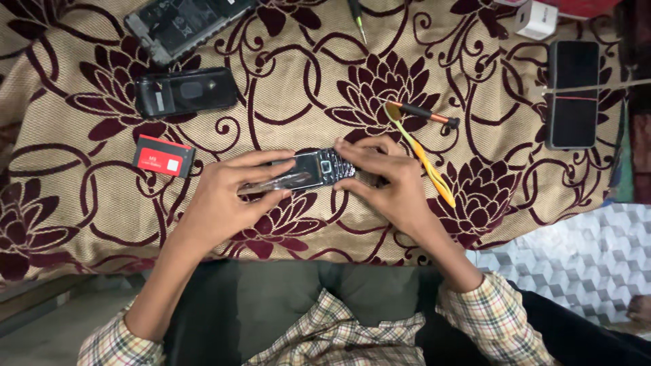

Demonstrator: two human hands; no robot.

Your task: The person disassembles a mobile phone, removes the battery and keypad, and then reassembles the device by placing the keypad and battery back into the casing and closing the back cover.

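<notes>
The small silver and black keypad phone (308, 169) is lying across the middle of the cloth, held between 2 hands just above the beige cloth with dark red flower pattern (285, 88). The left hand (227, 196) is pinching the screen end of the phone, fingers on top and thumb under the near edge. The right hand (393, 186) is gripping the keypad end, with its fingers curled and pressed together around it.

Just beside the right hand, a yellow plastic opening tool (424, 159) is lying on the cloth, and a screwdriver with orange and black handle (424, 113) is crossing its upper end. Near the left hand a flat red phone battery (164, 156) is resting. Further away a black phone back part (184, 91) and an opened phone frame with bare inside (183, 24) are lying. Well apart on the right side, a black smartphone (574, 93) is lying flat with its dark screen up, and a small white charger block (536, 18) is sitting beyond it.
</notes>
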